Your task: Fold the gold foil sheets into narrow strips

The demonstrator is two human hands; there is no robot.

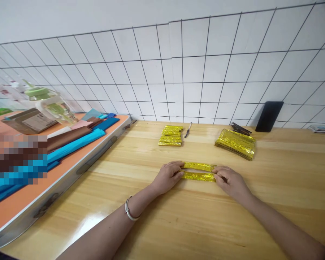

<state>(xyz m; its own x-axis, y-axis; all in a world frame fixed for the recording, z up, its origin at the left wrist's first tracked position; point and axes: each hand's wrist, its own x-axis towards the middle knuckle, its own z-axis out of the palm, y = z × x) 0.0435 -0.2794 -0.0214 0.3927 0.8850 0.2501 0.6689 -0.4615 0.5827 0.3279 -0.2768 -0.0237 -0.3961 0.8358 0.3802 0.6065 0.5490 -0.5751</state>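
Observation:
Two shiny gold foil strips lie one behind the other on the wooden table, a narrow gap between them. At their left ends is my left hand [169, 177], its thumb and fingers closed on the near gold foil strip [197, 176] and its fingertips touching the far strip [197, 166]. My right hand [230, 180] pinches the right end of the near strip, its fingers also by the far strip's end. Behind them lie a small group of folded gold foil strips [170, 136] and, to the right, a thicker stack of gold foil sheets [235, 143].
A pen [188, 130] lies beside the small gold group. A black hair clip [241, 128] sits behind the thick stack, and a black phone [269, 116] leans on the tiled wall. At left, an orange-topped raised surface [13, 218] bears blue and brown rolls, a cardboard box and a green-lidded bottle [50, 103].

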